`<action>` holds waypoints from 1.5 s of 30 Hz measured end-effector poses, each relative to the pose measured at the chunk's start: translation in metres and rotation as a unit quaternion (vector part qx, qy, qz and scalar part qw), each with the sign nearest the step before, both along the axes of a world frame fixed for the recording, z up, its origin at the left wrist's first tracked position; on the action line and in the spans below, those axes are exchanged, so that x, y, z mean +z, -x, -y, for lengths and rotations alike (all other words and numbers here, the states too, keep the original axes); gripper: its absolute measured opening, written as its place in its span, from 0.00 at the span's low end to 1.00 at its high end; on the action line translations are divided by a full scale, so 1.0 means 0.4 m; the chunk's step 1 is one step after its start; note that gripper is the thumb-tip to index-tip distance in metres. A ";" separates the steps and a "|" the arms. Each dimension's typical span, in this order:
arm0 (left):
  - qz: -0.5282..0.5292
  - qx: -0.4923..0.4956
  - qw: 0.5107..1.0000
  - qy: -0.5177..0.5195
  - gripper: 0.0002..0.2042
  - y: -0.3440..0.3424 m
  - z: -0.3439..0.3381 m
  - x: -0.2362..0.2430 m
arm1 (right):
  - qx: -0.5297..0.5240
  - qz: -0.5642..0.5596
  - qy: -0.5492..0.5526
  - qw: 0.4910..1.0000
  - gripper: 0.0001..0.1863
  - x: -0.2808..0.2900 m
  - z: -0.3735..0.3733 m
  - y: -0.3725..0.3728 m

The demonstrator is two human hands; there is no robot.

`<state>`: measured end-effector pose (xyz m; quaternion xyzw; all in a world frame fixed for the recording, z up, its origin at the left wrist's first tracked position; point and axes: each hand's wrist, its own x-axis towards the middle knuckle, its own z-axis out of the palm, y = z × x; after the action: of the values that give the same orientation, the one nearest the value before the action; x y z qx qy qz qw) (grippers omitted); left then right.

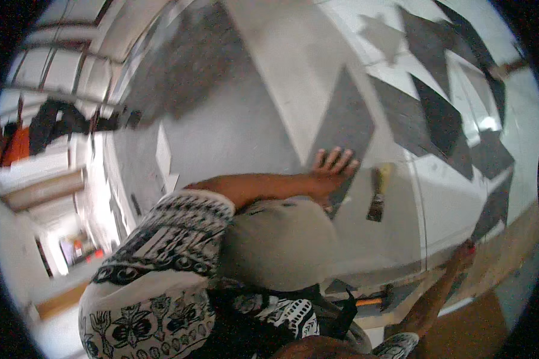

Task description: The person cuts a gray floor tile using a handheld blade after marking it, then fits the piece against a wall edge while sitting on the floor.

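Observation:
My left hand (332, 170) lies with fingers spread on a long dark grey diamond-shaped piece (344, 113) on the grey floor (233, 119). Just right of it is a scraper with a yellow handle and a dark flat blade (378, 191). My right hand (461, 256) reaches down at the lower right, beside grey pieces (491, 200) on a white surface. A small red patch shows at its fingers, which are too blurred to tell what they hold. My bent knee (272, 239) is just below the left hand.
Dark and light angular pieces (434, 110) form a pattern at the right. A narrow white offcut (163, 155) lies at the left. Further left are orange and dark hanging items (18, 143) and a bright opening (72, 251). A brown board (470, 323) is at the lower right.

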<state>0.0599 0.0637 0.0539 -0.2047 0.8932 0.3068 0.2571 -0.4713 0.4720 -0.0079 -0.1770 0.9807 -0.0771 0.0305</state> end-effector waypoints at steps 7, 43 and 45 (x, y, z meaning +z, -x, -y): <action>-0.051 0.028 0.998 0.003 0.77 -0.114 -0.040 0.009 | 0.136 -0.001 -0.024 0.990 0.26 -0.102 -0.010 -0.163; -0.068 0.668 0.736 0.085 0.45 -1.729 1.235 -0.290 | 0.288 0.262 -0.284 0.876 0.18 0.474 0.247 -0.820; -0.081 0.635 0.768 0.032 0.45 -1.724 1.266 -0.368 | 0.269 0.264 -0.294 0.879 0.16 0.490 0.251 -0.829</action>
<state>0.7497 -0.4429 -0.0931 -0.7076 0.5867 0.3863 -0.0758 -0.1398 0.3715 0.1882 -0.3898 0.8287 0.1820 0.3581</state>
